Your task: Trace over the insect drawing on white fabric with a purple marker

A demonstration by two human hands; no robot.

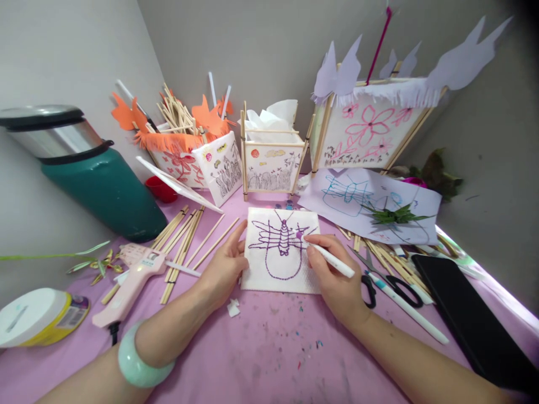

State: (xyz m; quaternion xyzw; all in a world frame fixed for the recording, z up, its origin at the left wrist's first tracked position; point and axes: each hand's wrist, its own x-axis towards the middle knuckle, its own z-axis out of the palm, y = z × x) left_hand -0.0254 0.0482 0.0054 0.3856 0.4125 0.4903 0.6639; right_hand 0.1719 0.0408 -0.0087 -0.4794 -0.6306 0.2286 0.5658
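Note:
A white square panel (256, 275) lies in front of me, with a purple insect drawn over a rounded outline. My right hand (337, 280) grips a white marker (330, 261), its purple tip at the insect's right wing. Along the panel's left edge rests my left hand (223, 266), thumb and fingers pressed around that edge. Close to my right hand are black-handled scissors (404, 290) and another white marker (415, 311). A pink glue gun (135, 280) lies to the left of my left forearm.
Wooden sticks (181, 252) lie on both sides. Decorated lanterns (275, 165) stand at the back. A teal bottle (101, 191) and a white-lidded tub (37, 317) are at left, a black phone (467, 320) at right. A leaf sprig (396, 214) lies on a sketched sheet (349, 196).

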